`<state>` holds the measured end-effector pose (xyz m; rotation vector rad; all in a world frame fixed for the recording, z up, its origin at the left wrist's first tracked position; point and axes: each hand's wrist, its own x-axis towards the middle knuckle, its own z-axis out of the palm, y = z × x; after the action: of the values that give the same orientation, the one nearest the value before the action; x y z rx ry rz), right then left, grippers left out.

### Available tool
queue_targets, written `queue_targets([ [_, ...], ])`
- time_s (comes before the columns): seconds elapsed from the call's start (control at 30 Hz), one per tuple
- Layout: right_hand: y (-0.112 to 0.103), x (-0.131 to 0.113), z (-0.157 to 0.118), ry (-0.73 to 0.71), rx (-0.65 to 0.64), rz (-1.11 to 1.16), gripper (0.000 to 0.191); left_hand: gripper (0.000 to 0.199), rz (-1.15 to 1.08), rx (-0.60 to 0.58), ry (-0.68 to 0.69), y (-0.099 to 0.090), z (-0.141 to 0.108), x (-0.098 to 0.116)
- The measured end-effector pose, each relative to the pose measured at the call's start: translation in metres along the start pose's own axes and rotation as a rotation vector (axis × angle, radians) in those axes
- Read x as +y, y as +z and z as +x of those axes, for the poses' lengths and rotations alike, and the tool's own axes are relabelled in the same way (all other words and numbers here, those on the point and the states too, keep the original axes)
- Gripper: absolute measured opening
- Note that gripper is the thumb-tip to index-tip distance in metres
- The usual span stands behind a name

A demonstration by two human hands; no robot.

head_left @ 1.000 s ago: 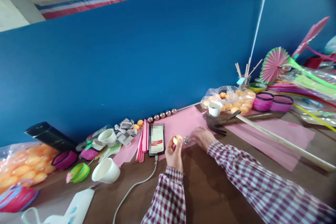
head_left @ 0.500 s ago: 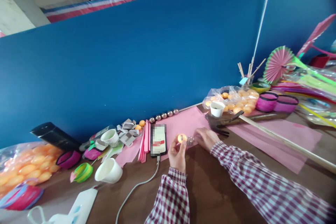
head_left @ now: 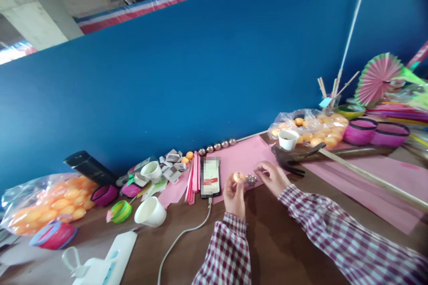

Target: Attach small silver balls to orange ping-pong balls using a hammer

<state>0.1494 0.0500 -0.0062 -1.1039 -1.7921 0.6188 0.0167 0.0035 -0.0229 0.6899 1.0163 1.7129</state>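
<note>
My left hand [head_left: 236, 197] grips an orange ping-pong ball [head_left: 238, 176] between thumb and fingers; small silvery pieces show on its top. Just right of the ball, a little heap of silvery beads or studs [head_left: 251, 180] lies on pink paper [head_left: 252, 153]. On the far side of that heap is my right hand [head_left: 274, 180], its thumb and forefinger drawn together in a pinch. Whatever may be between those fingertips is too small to make out. At the back of the paper, several shiny silver balls [head_left: 217, 146] stand in a row.
A phone [head_left: 210, 178] on a white cable is left of my hands. To the right lie a hammer [head_left: 289, 160], a small white cup [head_left: 288, 139] and a bag of orange balls [head_left: 329, 127]. White cups, another bag of balls [head_left: 53, 205] and a power strip [head_left: 118, 254] are leftward.
The view has swung slightly left, so everything sits further right. My right hand has drawn a little away from the silvery heap. The ball stays in my left hand.
</note>
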Motion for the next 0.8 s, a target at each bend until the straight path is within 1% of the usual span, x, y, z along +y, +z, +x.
queue_targets([
  [0.13,0.000,-0.008,-0.003,0.022,-0.013,0.076,0.010,0.036,-0.006,-0.004,0.024,0.001,-0.001,0.002],
  [0.23,0.001,-0.017,-0.006,0.056,-0.047,0.195,0.014,0.037,0.001,0.002,0.013,0.000,-0.001,0.003],
  [0.37,0.006,-0.022,-0.008,0.178,-0.150,0.427,0.020,0.042,-0.012,-0.010,-0.011,-0.001,0.001,0.002],
  [0.47,0.010,-0.024,-0.010,0.205,-0.205,0.559,0.022,0.042,0.008,-0.020,-0.008,-0.002,0.002,0.000],
  [0.63,0.009,-0.028,-0.011,0.196,-0.180,0.554,0.020,0.044,0.064,-0.072,0.006,-0.002,0.000,0.002],
  [0.8,0.010,-0.022,-0.009,0.182,-0.134,0.475,0.018,0.043,0.088,-0.103,0.020,0.001,-0.003,0.005],
])
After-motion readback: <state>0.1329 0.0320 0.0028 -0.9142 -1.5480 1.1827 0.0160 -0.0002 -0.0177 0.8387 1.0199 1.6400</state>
